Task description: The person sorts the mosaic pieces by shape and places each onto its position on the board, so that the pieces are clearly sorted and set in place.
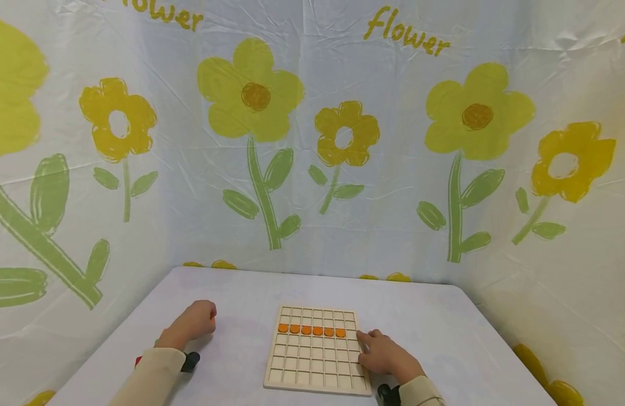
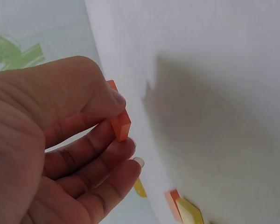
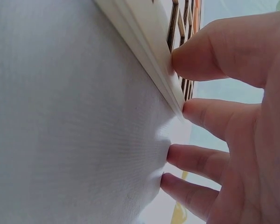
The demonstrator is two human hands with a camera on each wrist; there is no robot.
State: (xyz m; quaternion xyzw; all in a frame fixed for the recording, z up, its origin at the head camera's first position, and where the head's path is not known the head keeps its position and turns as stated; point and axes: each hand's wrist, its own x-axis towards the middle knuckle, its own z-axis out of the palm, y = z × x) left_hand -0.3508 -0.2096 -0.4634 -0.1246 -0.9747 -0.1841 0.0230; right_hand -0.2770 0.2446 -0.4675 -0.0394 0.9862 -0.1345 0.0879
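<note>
Steadying a gridded wooden board (image 1: 317,365) at its right edge, a right hand (image 1: 387,356) is seen with fingers spread apart, thumb tip against the board's rim and nothing gripped. Well to the board's left, an orange block (image 2: 122,127) is pinched between the thumb and fingers of the left hand (image 1: 193,322), clear of the white table (image 1: 241,349). Across the board, 6 orange discs (image 1: 318,331) are lined up in 1 row, with what appears to be 1 bare cell at the row's right end. A yellow block (image 2: 190,213) and a loose orange block (image 2: 173,206) are shown side by side; their place relative to the board cannot be told.

For good control, the pinched block is probably best held lightly near its end, its far face left free. Only gentle pressure seems called for at the board's right edge, as a hard push could slide it; over the board, the 6 discs should not be brushed.
</note>
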